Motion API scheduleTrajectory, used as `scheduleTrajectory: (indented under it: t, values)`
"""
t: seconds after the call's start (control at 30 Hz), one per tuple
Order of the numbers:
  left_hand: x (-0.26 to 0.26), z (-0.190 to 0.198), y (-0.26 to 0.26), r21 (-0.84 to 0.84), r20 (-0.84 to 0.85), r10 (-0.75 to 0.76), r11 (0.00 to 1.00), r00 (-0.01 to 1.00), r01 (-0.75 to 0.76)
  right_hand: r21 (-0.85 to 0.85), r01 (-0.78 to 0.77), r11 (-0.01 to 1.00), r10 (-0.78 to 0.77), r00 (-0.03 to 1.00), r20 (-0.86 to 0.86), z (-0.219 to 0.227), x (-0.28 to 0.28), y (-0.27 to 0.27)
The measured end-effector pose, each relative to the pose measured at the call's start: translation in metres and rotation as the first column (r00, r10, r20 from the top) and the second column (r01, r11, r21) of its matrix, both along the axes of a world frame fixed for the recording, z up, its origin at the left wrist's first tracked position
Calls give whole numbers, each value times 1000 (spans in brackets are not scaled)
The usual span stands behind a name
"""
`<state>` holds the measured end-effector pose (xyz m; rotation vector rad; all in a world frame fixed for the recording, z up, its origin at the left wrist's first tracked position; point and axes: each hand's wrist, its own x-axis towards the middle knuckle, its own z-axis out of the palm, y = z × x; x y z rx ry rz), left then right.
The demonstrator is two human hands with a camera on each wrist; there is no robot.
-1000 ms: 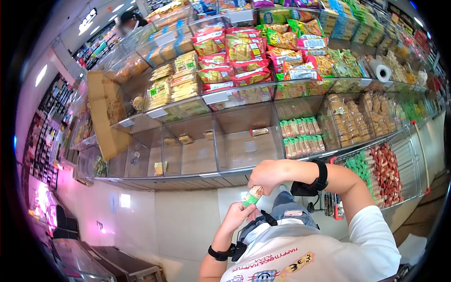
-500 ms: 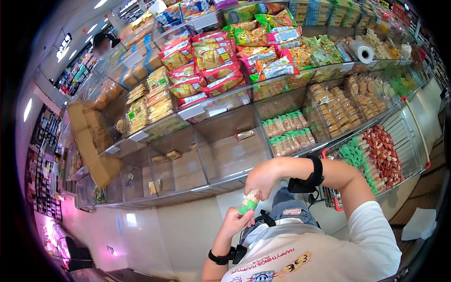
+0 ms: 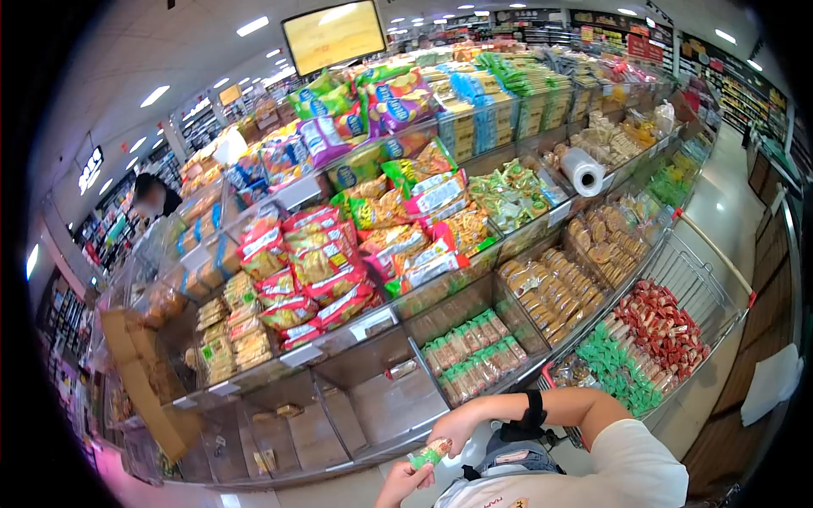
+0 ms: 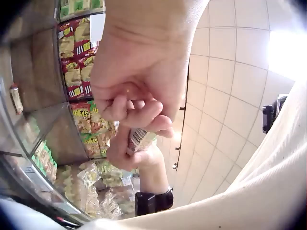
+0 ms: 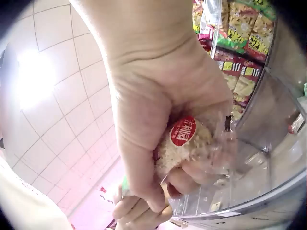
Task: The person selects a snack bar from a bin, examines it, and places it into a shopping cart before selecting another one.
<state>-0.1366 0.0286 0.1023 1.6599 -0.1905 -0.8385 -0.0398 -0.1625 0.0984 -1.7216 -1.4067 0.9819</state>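
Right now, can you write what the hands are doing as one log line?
left hand: holds snack pack bottom | right hand: grips its top | place: in front of clear bins

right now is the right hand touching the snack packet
Touching. The right wrist view shows the right hand with fingers and thumb curled round the snack packet, no gap.

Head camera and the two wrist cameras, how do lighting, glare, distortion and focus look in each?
Head view: strong fisheye bend, dark round vignette, even ceiling light, sharp shelves. Left wrist view: white glare at upper right, left hand large and soft. Right wrist view: blown-out patch on the floor tiles, right hand near, clear-wrapped snack pack with red label readable.
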Motion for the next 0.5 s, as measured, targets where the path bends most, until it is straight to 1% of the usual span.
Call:
scheduleTrajectory:
  t: [0.07,0.1,0.13,0.17,0.2,0.23,0.27,0.33,0.37,0.4,0.47,0.5]
  values:
    - [20,-7,-6,235,-84,-88,966,993,105,20,145,989,-145,989,32,-7,2,-16]
    - [27,-9,-14,140,-88,10,990,996,2,14,207,978,-208,975,73,-6,1,-25]
    - [31,-11,-24,44,-106,106,994,989,-102,-2,264,964,-263,962,78,-5,0,-33]
    - [34,-15,-32,-47,-139,199,977,970,-207,-20,321,947,-318,945,78,-5,-2,-40]
    - [41,-19,-41,-26,-123,221,974,968,-226,-40,376,926,-372,925,75,-8,-4,-47]
    - [49,-24,-49,-1,-111,243,970,964,-244,-21,435,900,-434,900,36,-14,-5,-54]
    - [54,-29,-57,29,-106,266,964,958,-264,-67,462,884,-465,884,-51,-29,-3,-59]
    - [70,-37,-70,20,-84,235,972,968,-234,-25,576,817,-574,809,-125,-32,-5,-71]
    - [78,-44,-76,8,-65,221,975,973,-221,7,605,796,-599,790,-127,-33,-4,-76]
    - [85,-52,-83,12,-46,191,982,981,-191,90,664,742,-648,746,-155,-40,-6,-82]
    - [97,-70,-92,20,-3,137,990,991,-137,61,703,709,-686,706,-174,-52,-3,-94]
    - [101,-87,-95,13,20,127,992,992,-127,57,713,699,-699,697,-159,-60,-1,-99]
